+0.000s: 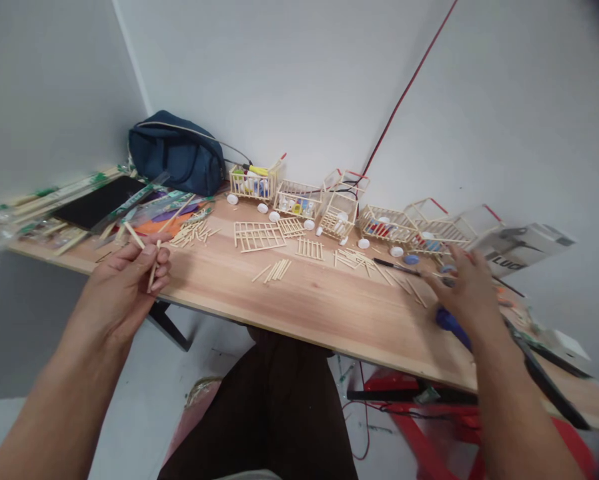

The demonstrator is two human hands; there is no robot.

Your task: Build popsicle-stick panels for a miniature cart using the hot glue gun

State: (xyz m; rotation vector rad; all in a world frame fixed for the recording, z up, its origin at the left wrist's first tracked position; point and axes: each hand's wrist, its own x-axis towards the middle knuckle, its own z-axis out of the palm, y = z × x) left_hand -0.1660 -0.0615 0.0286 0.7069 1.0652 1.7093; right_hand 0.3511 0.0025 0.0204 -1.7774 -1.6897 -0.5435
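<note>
My left hand (129,277) is closed round a couple of thin wooden sticks (152,267) above the front left edge of the wooden table (319,307). My right hand (467,293) reaches over the right part of the table, fingers spread and blurred by motion, just above a blue-handled tool (452,323) lying on the board. Whether it touches the tool I cannot tell. Loose sticks (274,270) and flat stick grids (257,235) lie between my hands.
Several small stick carts (299,199) with white wheels stand in a row along the wall. A dark blue bag (177,155) sits in the corner. Stick packets and a black tablet (97,200) lie far left, a white box (522,248) right. A red stool stands below.
</note>
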